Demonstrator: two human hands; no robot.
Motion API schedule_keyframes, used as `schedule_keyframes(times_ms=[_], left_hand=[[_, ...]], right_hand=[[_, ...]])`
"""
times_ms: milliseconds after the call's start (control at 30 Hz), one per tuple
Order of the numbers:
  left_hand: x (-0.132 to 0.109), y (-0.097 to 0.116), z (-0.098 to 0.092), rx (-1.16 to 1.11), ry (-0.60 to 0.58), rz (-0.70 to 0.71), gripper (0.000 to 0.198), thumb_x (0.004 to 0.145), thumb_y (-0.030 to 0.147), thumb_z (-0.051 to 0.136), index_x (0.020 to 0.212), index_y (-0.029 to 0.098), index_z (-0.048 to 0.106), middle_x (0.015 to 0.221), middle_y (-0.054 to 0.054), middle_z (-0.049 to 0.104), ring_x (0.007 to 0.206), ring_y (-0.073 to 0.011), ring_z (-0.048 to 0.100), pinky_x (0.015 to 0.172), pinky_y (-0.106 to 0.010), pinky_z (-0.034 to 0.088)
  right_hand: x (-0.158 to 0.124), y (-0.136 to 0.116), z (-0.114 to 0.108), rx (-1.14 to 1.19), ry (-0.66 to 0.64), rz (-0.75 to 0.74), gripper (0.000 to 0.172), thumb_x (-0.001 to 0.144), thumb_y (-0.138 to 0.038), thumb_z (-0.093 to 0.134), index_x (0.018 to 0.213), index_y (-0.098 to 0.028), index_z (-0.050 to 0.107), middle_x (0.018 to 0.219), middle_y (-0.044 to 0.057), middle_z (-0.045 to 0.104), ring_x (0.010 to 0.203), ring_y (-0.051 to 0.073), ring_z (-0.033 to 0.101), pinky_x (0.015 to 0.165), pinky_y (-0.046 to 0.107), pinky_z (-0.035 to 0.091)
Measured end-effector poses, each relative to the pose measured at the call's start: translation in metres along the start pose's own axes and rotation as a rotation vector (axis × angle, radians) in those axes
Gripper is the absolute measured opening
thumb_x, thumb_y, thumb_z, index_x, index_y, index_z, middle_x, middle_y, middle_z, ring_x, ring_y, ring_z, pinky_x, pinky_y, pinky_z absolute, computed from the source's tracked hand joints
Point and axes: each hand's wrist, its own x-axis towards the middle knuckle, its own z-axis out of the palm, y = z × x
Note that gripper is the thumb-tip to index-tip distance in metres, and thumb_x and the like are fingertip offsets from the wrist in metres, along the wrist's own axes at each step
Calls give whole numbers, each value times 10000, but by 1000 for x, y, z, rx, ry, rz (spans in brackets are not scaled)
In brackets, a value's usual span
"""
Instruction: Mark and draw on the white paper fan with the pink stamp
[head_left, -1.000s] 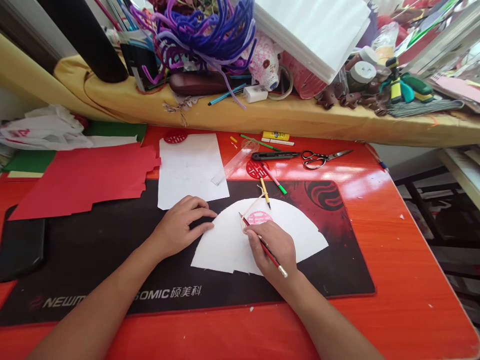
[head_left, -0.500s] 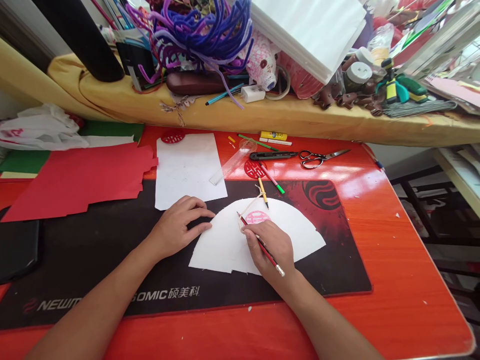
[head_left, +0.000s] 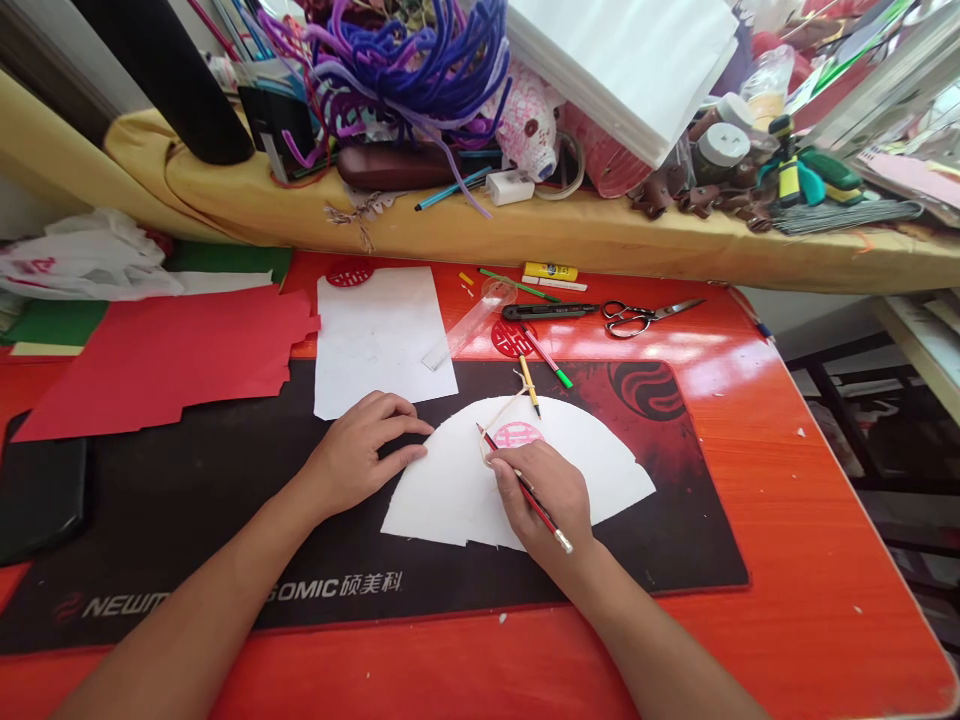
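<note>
A white fan-shaped sheet of paper (head_left: 450, 490) lies on the black desk mat (head_left: 247, 480), with a pink round pattern (head_left: 519, 434) drawn near its top. My right hand (head_left: 544, 490) is closed around a red and black pencil (head_left: 550, 524), its tip over the sheet left of the pattern. A thin pale string (head_left: 501, 408) runs from the pencil's front end up to a yellow pen (head_left: 529, 385) at the sheet's top edge. My left hand (head_left: 375, 445) rests with fingers spread, its fingertips on the sheet's left edge.
Beyond the sheet lie scissors (head_left: 649, 317), a black utility knife (head_left: 550, 311), a clear ruler (head_left: 469, 325), a glue stick (head_left: 550, 271) and a red paper cutout (head_left: 513, 338). White paper (head_left: 382, 345) and red paper (head_left: 165, 360) lie left. A cluttered cloth-covered shelf (head_left: 420, 230) borders the back.
The whole view has shifted very slightly. Both hands, the pencil and the fan-shaped sheet keep the same positions relative to one another.
</note>
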Motion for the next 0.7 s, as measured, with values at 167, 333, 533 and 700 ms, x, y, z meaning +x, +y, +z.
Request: schedule_keyframes(times_ms=[167, 333, 533, 700], left_hand=[[0, -1, 1, 4, 13, 15, 239, 1103, 431, 654, 1185, 287, 826, 1151, -52, 730, 1099, -245, 681, 932, -369, 569], [0, 0, 1, 8, 17, 14, 228, 1101, 423, 659, 1184, 292, 826, 1150, -48, 728, 1098, -243, 680, 935, -368, 566], [0, -1, 1, 9, 20, 19, 235, 1105, 434, 654, 1185, 297, 827, 1144, -46, 725, 1095, -239, 680, 925, -364, 561], [-1, -1, 2, 5, 31, 25, 237, 1107, 435, 654, 1187, 292, 824, 1148, -46, 723, 1099, -238, 680, 932, -366, 560]], right_hand=[[2, -1, 0, 4, -11, -4, 170, 1087, -84, 628, 1089, -217, 733, 893, 63, 823, 753, 208, 729, 710, 355, 552], [2, -1, 0, 5, -12, -15, 178, 1081, -70, 633, 1107, -215, 733, 909, 64, 826, 773, 210, 735, 728, 358, 564], [1, -1, 0, 9, -26, -12, 168, 1069, -62, 660, 1106, -207, 736, 908, 61, 817, 766, 207, 715, 728, 355, 554], [0, -1, 0, 14, -45, 2, 160, 1081, -84, 647, 1102, -213, 737, 903, 60, 816, 766, 209, 712, 728, 355, 545]])
